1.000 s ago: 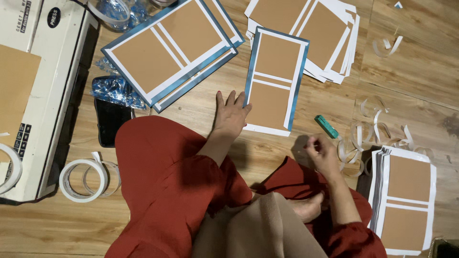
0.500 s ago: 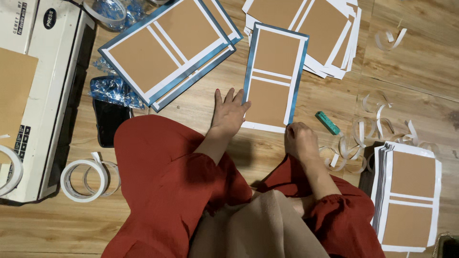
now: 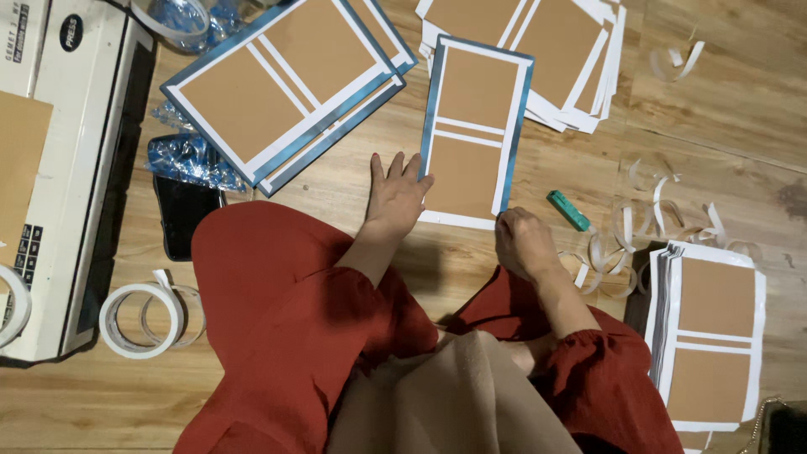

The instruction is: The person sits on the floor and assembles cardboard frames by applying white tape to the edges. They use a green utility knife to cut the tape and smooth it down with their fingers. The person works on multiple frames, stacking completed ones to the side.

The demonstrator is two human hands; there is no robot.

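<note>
We're looking down at a wooden floor [image 3: 353, 181], and right in the middle lies a brown card panel [image 3: 472, 134] with white strips and a blue edge, running away from us at a slight tilt. Our left hand [image 3: 395, 195] lies flat on the floor at the panel's lower left side, its fingers [image 3: 414, 170] spread open, their tips touching the blue edge and holding nothing. Our right hand [image 3: 523, 244] sits at the panel's lower right corner, knuckles up, fingers curled under; we cannot tell whether they pinch the corner or just rest on it.

Just right of that hand there's a small green cutter [image 3: 568, 210] on the boards, and beyond it a scatter of curled white paper strips [image 3: 647, 223]. To the far right a stack of finished panels [image 3: 710, 336] sits square. Upper left, a larger blue-edged panel pile [image 3: 282, 84] lies at an angle, and another heap of panels [image 3: 555, 42] fans out at the top. On the left we see a white laminating machine [image 3: 71, 126], a dark phone [image 3: 181, 214] beside it, and two rolls of white tape [image 3: 147, 315] near our red-clad knee [image 3: 269, 277].
</note>
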